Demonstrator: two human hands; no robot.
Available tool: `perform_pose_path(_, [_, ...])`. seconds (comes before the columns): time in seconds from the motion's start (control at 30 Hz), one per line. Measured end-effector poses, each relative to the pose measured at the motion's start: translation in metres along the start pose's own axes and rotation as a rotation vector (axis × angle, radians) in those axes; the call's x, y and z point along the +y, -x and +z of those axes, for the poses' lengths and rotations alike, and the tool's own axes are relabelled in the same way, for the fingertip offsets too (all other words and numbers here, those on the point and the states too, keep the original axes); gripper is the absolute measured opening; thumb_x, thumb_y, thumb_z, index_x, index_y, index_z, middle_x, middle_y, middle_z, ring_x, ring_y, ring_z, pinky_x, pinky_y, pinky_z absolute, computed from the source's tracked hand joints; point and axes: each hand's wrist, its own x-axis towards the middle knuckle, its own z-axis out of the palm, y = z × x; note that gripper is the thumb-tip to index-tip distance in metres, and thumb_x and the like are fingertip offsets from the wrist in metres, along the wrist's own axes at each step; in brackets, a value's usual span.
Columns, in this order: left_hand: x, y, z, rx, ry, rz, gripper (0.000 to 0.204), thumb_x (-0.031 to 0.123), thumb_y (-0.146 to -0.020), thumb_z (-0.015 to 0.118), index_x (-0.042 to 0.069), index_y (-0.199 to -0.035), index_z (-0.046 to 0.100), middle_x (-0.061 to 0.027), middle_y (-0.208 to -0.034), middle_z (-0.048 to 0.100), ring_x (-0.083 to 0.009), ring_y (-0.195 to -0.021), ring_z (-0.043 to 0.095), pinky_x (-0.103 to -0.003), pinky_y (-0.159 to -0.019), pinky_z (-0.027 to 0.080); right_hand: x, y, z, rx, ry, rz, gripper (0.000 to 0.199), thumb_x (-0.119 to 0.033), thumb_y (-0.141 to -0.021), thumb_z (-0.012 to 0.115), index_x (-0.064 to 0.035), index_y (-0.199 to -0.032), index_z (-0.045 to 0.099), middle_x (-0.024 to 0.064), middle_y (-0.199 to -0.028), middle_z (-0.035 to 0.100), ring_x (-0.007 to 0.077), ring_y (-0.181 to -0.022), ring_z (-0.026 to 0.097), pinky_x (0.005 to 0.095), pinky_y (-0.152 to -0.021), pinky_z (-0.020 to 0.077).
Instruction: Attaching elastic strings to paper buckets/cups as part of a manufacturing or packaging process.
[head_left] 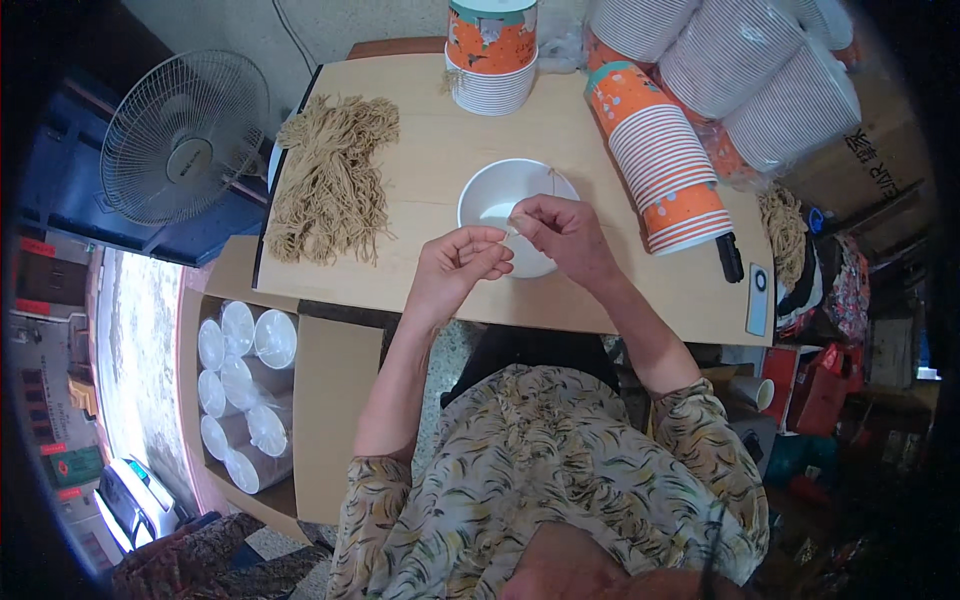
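Note:
A white paper bucket [483,190] stands upright at the near middle of the table, its open mouth toward me. Over its front part my two hands meet, fingertips nearly touching. My right hand [568,238] pinches thumb against forefinger. My left hand [462,262] is closed in a pinch too, its other fingers curled. A thin tan cord [554,178] shows at the bucket's far right rim, and a small pale bit of it seems to sit between my fingertips; the fingers hide most of it. A heap of tan cords [335,180] lies on the table's left.
An orange-and-white bucket stack [493,80] stands at the far edge; another stack [660,155] lies on the right, beside a black marker-like object [730,258]. Bagged bucket stacks [740,60] crowd the back right. A fan [187,150] and a carton [340,400] of wrapped white rolls are left.

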Motion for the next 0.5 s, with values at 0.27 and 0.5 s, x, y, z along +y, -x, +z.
perform_pose_path(0.27, [-0.004, -0.002, 0.002, 0.092, -0.120, 0.128, 0.016, 0.011, -0.095, 0.070, 0.000, -0.106, 0.071, -0.0057, -0.087, 0.073, -0.0109, -0.076, 0.070, -0.023, -0.069, 0.056, -0.013, 0.003, -0.005, -0.098, 0.100, -0.072, 0.013, -0.014, -0.096, 0.067, -0.0008, -0.097, 0.068, -0.0054, -0.070, 0.056, 0.0028, -0.064, 0.047, 0.0228, -0.058, 0.0402])
perform_pose_path(0.5, [-0.006, 0.012, -0.003, 0.084, -0.243, 0.165, 0.011, 0.011, -0.097, 0.068, 0.001, -0.102, 0.067, -0.0006, -0.079, 0.070, -0.0050, -0.070, 0.065, -0.018, -0.060, 0.049, -0.006, 0.009, -0.009, -0.073, 0.200, -0.137, 0.006, -0.008, -0.094, 0.067, -0.0020, -0.092, 0.064, -0.0040, -0.074, 0.056, 0.0030, -0.068, 0.048, 0.0220, -0.063, 0.0413])
